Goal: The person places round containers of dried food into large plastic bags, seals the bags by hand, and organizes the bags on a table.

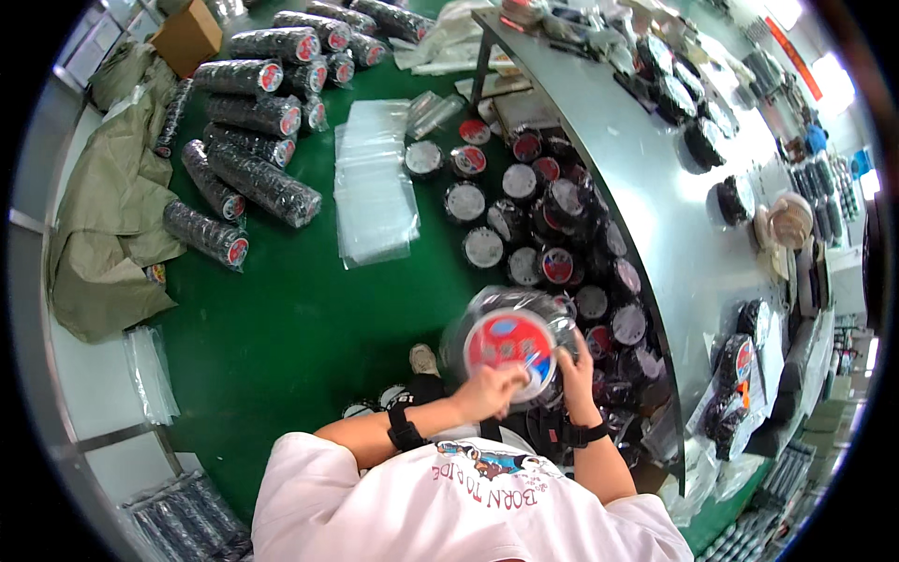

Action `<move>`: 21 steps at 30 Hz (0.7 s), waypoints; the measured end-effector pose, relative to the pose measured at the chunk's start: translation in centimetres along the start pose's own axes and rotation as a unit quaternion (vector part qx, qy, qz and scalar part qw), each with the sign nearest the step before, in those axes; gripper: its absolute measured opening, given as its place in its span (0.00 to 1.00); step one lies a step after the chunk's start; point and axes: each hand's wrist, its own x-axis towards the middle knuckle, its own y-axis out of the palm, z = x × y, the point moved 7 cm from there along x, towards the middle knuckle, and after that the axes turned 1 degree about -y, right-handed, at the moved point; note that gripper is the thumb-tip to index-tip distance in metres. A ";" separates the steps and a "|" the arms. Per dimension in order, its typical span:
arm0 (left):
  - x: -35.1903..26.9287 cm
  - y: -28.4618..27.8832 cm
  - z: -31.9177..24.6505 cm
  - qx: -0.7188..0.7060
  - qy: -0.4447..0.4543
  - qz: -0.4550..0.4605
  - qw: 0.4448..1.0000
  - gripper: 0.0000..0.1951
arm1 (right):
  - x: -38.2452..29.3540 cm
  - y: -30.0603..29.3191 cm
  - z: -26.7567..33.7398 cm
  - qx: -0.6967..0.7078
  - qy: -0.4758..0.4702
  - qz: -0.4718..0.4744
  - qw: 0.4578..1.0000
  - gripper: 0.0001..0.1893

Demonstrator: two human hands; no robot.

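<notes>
In front of me is a black cylindrical bundle (469, 319) in clear plastic, its round red-and-blue label facing up; motion blurs it. My right hand (579, 372) grips the bundle's right side, thumb near the label's edge. Across the lower part of the label lie the bent fingers of my left hand (491, 390). Blur hides whether they pinch the plastic film. Past the bundle, several round black packs (483, 247) with white or red faces are heaped on the floor, reaching under the metal table.
A long metal table (632, 175) curves along the right, bearing black packs (736, 200) and a small fan (788, 220). Flat clear plastic bags (376, 183) lie on the green floor (281, 302). Wrapped black cylinders (263, 183), an olive sheet (112, 239) and a cardboard box (187, 36) occupy the left.
</notes>
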 end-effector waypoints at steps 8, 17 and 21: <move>-0.5 -1.1 -1.5 0.170 0.149 0.114 0.967 0.13 | 0.6 10.3 -0.1 -0.187 -0.123 0.463 0.858 0.33; -3.3 -7.8 10.0 -0.121 -0.250 0.171 0.945 0.26 | 0.8 8.1 1.2 -0.210 -0.080 0.522 0.823 0.34; -1.6 -8.3 12.9 -0.114 -0.244 0.244 0.932 0.21 | 1.8 5.9 1.5 -0.210 -0.106 0.534 0.812 0.35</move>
